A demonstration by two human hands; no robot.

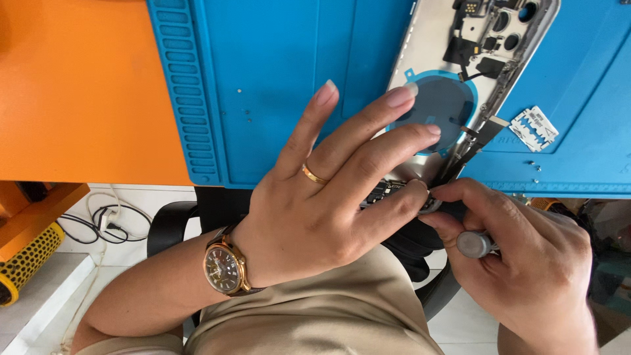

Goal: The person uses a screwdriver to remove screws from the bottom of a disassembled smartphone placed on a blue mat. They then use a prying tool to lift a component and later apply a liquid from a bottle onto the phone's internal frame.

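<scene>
An opened phone housing (427, 39) lies tilted on the blue work mat (276, 79), its bare metal inside up, with a dark round coil (440, 105) and black flex cables showing. My left hand (335, 190) rests across its lower end, fingers spread, thumb and forefinger pinching a small dark part (388, 190) at the phone's bottom edge. A gold ring and a wristwatch (225, 268) are on that hand and arm. My right hand (526, 263) grips a small screwdriver with a round grey cap (474, 244), its tip hidden at the phone's bottom edge.
A razor blade (534, 129) and tiny screws (536, 165) lie on the mat to the right of the phone. An orange tabletop (72, 92) lies left of the mat. Below the table edge are a black chair (172, 223), cables (105, 220) and a yellow perforated object (26, 260).
</scene>
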